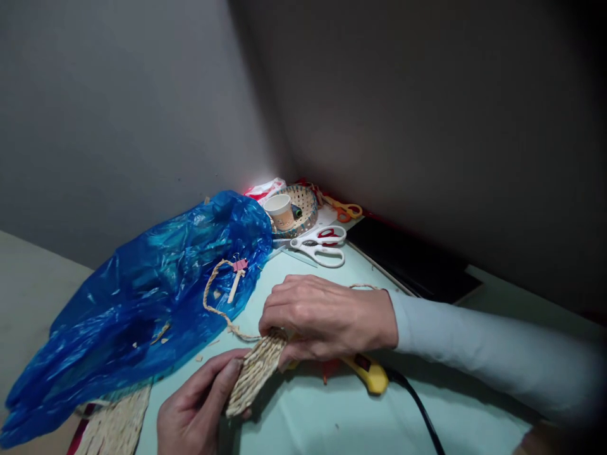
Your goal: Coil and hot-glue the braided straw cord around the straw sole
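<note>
Head view, I note left hand (192, 401), right hand (317, 313), both sets of fingers (229, 379) gripping woven straw strip (258, 371).

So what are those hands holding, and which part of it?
A flat strip of pale, woven straw-like material. The left hand pinches its left edge, thumb on top; the right hand grips its far end.

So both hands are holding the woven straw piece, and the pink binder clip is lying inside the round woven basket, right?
Not quite: the pink binder clip isn't in the round woven basket. The head view shows it lying on the blue plastic bag. The left hand and right hand do both hold the woven straw piece.
</note>
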Demonstrator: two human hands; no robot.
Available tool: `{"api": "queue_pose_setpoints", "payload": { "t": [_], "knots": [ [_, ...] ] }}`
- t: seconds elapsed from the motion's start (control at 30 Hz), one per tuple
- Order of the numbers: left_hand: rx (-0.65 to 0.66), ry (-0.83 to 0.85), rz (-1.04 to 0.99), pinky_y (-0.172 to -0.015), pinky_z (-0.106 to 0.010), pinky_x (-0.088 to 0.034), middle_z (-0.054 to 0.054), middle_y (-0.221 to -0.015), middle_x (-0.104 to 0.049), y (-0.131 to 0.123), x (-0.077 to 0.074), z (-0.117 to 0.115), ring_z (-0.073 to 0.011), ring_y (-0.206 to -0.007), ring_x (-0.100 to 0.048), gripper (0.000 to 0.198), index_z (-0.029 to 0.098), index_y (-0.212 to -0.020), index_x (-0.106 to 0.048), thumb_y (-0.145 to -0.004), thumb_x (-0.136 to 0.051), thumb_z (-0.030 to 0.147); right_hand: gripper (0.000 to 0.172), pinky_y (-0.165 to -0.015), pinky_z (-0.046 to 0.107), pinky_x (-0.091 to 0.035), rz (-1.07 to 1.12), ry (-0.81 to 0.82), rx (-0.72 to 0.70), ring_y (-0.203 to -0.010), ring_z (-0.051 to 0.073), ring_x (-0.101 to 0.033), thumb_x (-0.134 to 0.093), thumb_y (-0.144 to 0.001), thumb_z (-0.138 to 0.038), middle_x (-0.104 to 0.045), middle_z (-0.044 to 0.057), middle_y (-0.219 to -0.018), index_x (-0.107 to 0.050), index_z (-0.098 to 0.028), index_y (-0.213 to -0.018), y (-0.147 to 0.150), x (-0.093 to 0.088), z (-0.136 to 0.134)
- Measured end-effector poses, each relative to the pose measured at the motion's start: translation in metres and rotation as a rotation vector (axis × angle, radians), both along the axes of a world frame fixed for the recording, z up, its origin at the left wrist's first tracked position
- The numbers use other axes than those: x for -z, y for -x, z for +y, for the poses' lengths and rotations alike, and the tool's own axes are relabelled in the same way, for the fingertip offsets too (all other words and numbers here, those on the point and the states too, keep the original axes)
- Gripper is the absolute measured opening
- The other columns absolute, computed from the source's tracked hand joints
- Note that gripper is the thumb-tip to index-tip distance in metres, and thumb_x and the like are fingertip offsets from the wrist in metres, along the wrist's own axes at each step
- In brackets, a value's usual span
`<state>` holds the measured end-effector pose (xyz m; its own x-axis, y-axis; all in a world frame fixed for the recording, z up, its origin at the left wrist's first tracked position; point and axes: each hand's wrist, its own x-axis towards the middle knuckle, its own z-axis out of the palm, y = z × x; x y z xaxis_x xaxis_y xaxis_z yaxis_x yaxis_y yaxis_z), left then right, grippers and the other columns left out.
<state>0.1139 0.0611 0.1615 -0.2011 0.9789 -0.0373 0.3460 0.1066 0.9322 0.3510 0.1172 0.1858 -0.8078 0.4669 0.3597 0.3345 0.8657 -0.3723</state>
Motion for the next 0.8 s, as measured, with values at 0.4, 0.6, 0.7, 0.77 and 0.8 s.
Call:
{"api": "queue_pose_setpoints", "payload": {
  "t": [0.4, 0.6, 0.7, 0.77, 0.8],
  "knots": [
    [0.087, 0.057, -0.486, -0.050, -0.017, -0.037, 0.004, -0.053, -0.057, -0.012, 0.005, 0.011, -0.0075, -0.049, -0.043, 0.034, 0.016, -0.091, -0.068, -0.076, -0.079, 0.044, 0.020, -0.071, 0.036, -0.039, 0.129, 0.201, 0.283, -0.076, 0.023, -0.055, -0.065, -0.092, -0.033, -0.066, 0.009, -0.089, -0.061, -0.014, -0.098, 0.019, 0.014, -0.026],
    [0.182, 0.067, -0.515, -0.051, -0.020, -0.036, 0.006, -0.056, -0.048, -0.012, 0.000, 0.012, -0.0087, -0.051, -0.036, 0.031, 0.018, -0.077, -0.064, -0.083, -0.072, 0.047, 0.030, -0.067, 0.027, -0.042, 0.265, 0.578, 0.239, -0.072, 0.016, -0.059, -0.045, -0.103, -0.032, -0.066, 0.001, -0.078, -0.064, -0.019, -0.084, 0.007, -0.004, -0.016],
    [0.204, 0.043, -0.500, -0.051, -0.019, -0.036, 0.006, -0.056, -0.051, -0.012, 0.001, 0.010, -0.0086, -0.051, -0.039, 0.030, 0.019, -0.078, -0.064, -0.083, -0.072, 0.047, 0.023, -0.071, 0.026, -0.044, 0.367, 0.741, 0.225, -0.079, 0.016, -0.060, -0.050, -0.100, -0.031, -0.066, 0.002, -0.084, -0.064, -0.018, -0.088, 0.002, -0.012, -0.010],
    [0.225, 0.043, -0.495, -0.051, -0.020, -0.038, 0.004, -0.057, -0.055, -0.013, 0.002, 0.007, -0.0095, -0.052, -0.043, 0.029, 0.019, -0.080, -0.065, -0.083, -0.072, 0.047, 0.021, -0.068, 0.024, -0.043, 0.435, 0.851, 0.208, -0.078, 0.014, -0.058, -0.054, -0.097, -0.034, -0.063, 0.001, -0.085, -0.063, -0.018, -0.090, 0.003, -0.016, -0.010],
    [0.244, 0.045, -0.485, -0.051, -0.020, -0.039, 0.004, -0.058, -0.057, -0.015, 0.002, 0.005, -0.0102, -0.053, -0.045, 0.028, 0.019, -0.081, -0.065, -0.083, -0.072, 0.046, 0.022, -0.066, 0.024, -0.042, 0.463, 0.908, 0.195, -0.075, 0.013, -0.056, -0.057, -0.095, -0.038, -0.062, 0.000, -0.083, -0.063, -0.018, -0.089, 0.005, -0.017, -0.012]
  ]
}}
